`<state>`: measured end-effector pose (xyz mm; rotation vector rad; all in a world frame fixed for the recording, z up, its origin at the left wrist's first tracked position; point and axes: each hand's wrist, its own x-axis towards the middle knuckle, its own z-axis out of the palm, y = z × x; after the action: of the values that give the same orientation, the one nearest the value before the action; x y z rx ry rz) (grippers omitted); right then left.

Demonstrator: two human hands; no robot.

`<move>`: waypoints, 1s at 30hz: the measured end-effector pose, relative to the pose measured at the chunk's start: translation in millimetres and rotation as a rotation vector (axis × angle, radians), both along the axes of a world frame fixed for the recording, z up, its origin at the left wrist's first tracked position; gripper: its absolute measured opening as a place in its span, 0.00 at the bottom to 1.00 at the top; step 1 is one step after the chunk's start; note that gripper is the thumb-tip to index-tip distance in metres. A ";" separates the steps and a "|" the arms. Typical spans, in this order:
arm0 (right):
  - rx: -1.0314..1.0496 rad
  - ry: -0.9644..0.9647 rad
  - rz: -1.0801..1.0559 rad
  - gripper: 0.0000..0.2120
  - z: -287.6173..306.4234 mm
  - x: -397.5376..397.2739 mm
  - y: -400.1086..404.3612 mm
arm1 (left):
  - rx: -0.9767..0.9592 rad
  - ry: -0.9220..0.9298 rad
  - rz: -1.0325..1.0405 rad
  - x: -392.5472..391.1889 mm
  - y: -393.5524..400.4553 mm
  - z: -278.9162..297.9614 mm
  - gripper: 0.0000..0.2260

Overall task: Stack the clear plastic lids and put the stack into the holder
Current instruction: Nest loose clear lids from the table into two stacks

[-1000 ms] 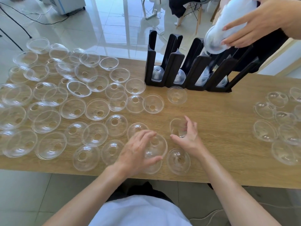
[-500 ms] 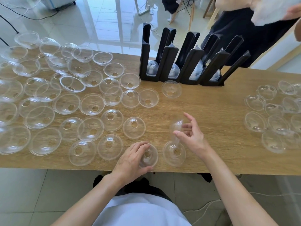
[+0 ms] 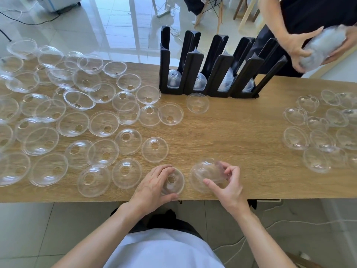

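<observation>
Near the table's front edge my left hand (image 3: 152, 185) rests over a clear dome lid (image 3: 173, 183), fingers curled round its rim. Just to the right, my right hand (image 3: 227, 187) pinches another clear dome lid (image 3: 206, 172), held tilted directly above a lid lying flat on the wood. Several more clear lids (image 3: 77, 120) cover the left half of the table. The black slotted holder (image 3: 204, 74) stands at the back middle with short stacks of lids low in its slots.
A second group of clear lids (image 3: 324, 130) lies at the right end of the wooden table (image 3: 231, 136). Another person stands at the back right, their hands (image 3: 297, 49) around a long stack of lids (image 3: 324, 47). One single lid (image 3: 198, 103) sits before the holder.
My right hand has brought its lid down and nearer, over the lid at the front edge. My left hand stays on its lid. The other person's stack has moved away from the holder.
</observation>
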<state>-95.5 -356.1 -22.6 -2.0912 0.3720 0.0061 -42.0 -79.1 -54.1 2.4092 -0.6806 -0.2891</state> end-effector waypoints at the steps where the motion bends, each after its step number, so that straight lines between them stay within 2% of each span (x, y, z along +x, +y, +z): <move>1: -0.004 -0.004 0.011 0.34 -6.3 -4.2 2.6 | 0.000 -0.001 -0.002 0.4 0.0 0.5 0.35; 3: -0.012 0.011 0.046 0.37 -18.2 -11.5 7.8 | 0.000 0.001 -0.005 1.5 0.0 1.5 0.35; 6: -0.183 0.036 0.109 0.46 -28.9 -14.0 11.4 | 0.021 0.005 -0.004 3.7 -1.4 2.6 0.36; 10: -0.372 0.037 0.183 0.47 -32.1 -8.5 10.9 | 0.030 0.011 -0.005 7.4 -3.7 5.0 0.38; 16: -0.381 0.080 0.213 0.53 -22.9 -0.5 8.2 | 0.072 0.017 -0.017 16.9 -0.3 17.1 0.43; 21: -0.324 0.061 0.272 0.37 -1.0 46.6 1.8 | -0.030 -0.145 0.161 55.2 8.8 42.9 0.24; 23: -0.357 0.045 0.336 0.31 5.2 79.1 7.9 | 0.040 -0.137 0.174 76.0 12.5 47.5 0.18; 26: -0.401 0.017 0.406 0.25 11.7 131.2 25.9 | 0.193 0.043 0.111 101.1 15.8 47.3 0.26; 30: -0.467 -0.037 0.515 0.34 22.5 199.3 54.3 | 0.428 0.160 -0.071 119.1 12.3 42.7 0.39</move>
<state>103.8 -301.8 -0.1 -2.5915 -0.2201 0.2019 77.0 -66.7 -11.4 2.7250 -0.6861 -0.7125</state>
